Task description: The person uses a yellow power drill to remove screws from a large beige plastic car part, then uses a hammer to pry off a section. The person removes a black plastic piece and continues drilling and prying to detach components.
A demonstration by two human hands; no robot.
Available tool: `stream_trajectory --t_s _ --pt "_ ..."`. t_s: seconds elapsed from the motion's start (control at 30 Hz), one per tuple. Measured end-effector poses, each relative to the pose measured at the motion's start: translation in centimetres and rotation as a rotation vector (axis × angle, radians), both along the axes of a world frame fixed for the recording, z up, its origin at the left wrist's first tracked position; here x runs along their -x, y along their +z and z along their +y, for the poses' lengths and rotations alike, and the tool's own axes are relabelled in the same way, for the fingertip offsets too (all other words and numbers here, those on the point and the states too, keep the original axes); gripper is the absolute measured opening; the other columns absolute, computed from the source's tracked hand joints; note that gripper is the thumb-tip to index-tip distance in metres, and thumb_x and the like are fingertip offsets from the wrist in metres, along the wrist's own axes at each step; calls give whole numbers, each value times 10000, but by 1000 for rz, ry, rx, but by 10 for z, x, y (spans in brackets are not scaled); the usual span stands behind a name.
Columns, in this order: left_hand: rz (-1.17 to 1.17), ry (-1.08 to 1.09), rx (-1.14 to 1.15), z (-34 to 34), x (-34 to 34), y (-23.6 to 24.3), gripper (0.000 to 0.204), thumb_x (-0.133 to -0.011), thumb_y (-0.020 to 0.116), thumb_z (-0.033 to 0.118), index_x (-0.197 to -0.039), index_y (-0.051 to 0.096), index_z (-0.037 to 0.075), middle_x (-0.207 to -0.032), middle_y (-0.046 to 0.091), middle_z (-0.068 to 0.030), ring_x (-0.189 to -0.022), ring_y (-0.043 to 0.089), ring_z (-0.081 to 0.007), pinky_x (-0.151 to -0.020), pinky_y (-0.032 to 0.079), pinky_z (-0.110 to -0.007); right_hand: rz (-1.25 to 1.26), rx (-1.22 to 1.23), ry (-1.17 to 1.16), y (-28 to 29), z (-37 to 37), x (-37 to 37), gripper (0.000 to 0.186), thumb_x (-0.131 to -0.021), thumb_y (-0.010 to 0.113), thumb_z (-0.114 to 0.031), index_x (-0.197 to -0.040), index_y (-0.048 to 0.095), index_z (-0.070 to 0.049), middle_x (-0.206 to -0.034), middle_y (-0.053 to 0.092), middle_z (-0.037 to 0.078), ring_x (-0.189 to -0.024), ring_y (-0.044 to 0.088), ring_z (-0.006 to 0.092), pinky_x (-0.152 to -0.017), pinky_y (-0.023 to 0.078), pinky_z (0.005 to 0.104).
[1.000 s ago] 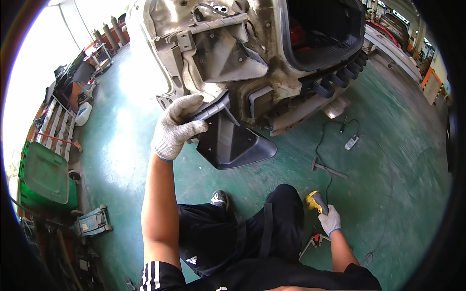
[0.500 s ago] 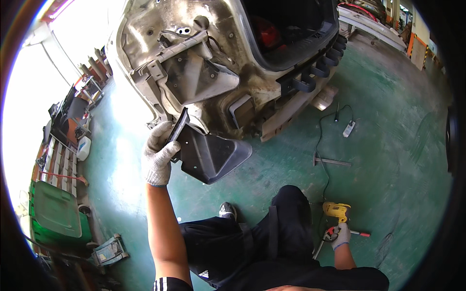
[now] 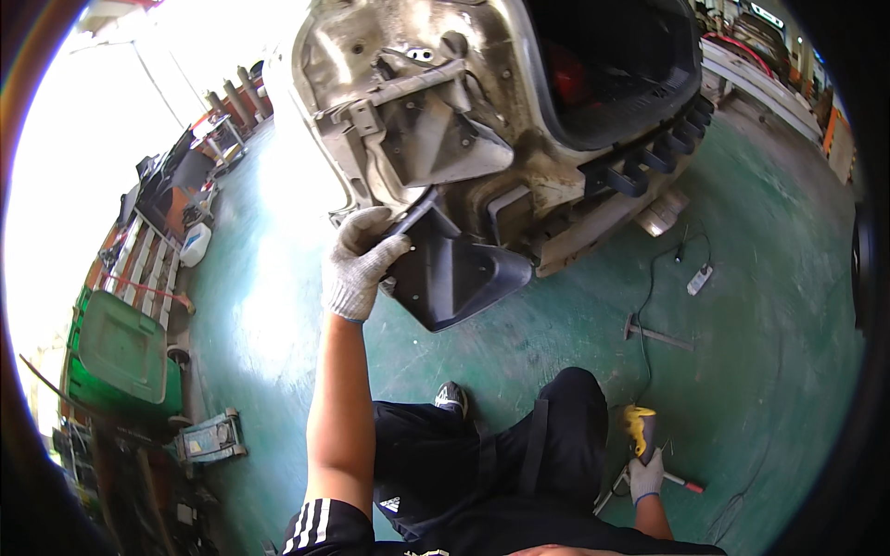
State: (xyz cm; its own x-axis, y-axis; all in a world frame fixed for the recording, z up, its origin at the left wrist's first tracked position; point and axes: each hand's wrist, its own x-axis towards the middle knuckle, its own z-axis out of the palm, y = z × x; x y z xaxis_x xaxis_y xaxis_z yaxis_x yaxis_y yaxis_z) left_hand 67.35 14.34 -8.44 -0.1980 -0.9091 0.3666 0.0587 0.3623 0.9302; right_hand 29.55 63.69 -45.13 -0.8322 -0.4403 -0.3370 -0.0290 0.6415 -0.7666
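My left hand (image 3: 360, 264), in a whitish knit glove, is closed on the upper left edge of a black moulded plastic panel (image 3: 459, 278). The panel hangs by the lower rear corner of a stripped car body (image 3: 408, 102), just below a similarly shaped grey piece (image 3: 464, 153) on the bodywork. I cannot tell whether the panel touches the metal. Low on the right, my gloved right hand (image 3: 647, 474) is closed round the grip of a yellow and dark pistol-shaped power tool (image 3: 638, 428). Its fingers are partly hidden.
Near the right hand lies a red-tipped rod (image 3: 688, 485). A T-shaped metal tool (image 3: 658, 335), a cable and a white power strip (image 3: 700, 279) are on the green floor. Left stand a green wheeled bin (image 3: 125, 357) and a floor jack (image 3: 211, 437). A black bumper support (image 3: 640, 167) juts from the car.
The view has shifted, so the car appears further right. The black panel is raised closer to the grey piece. The yellow tool has turned in my right hand.
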Motion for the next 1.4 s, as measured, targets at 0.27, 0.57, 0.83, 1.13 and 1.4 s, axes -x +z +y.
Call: stream_trajectory --t_s 0.27,0.57,0.83,1.13,1.4 --pt "-87 -80 -139 16 -1 11 701 -889 831 -51 -1542 592 36 -1274 754 -117 -988 728 -163 -747 616 -295 194 -237 320 24 -50 -7 440 -917 858 -374 -1067 714 14 -973 757 295 -986 746 500 -882 565 546" --pt "15 151 82 9 8 -11 741 -874 839 -35 -1558 553 -29 -1184 732 -100 -1082 700 -178 -999 594 -322 163 -254 431 45 -68 6 493 -925 820 -431 -1059 737 37 -952 749 281 -914 742 451 -836 552 524" --pt "194 252 -59 9 18 -16 567 -928 840 14 -1446 611 -22 -1146 748 -91 -1010 720 -156 -941 609 -310 219 -256 432 42 -64 1 499 -931 814 -419 -1075 733 52 -942 749 280 -883 746 416 -826 555 506" --pt "461 170 -148 8 25 -17 489 -915 895 61 -1344 667 2 -1075 728 -23 -939 674 -103 -864 573 -263 135 -243 388 46 -63 -5 570 -975 779 -452 -1189 729 73 -1058 766 298 -995 745 425 -903 553 501" --pt "377 200 -88 24 36 -11 441 -936 859 16 -1333 666 -2 -1131 744 -52 -1002 704 -124 -934 592 -286 56 -227 338 40 -61 -7 574 -1015 752 -425 -1262 707 91 -1131 768 276 -1040 742 386 -946 546 476"
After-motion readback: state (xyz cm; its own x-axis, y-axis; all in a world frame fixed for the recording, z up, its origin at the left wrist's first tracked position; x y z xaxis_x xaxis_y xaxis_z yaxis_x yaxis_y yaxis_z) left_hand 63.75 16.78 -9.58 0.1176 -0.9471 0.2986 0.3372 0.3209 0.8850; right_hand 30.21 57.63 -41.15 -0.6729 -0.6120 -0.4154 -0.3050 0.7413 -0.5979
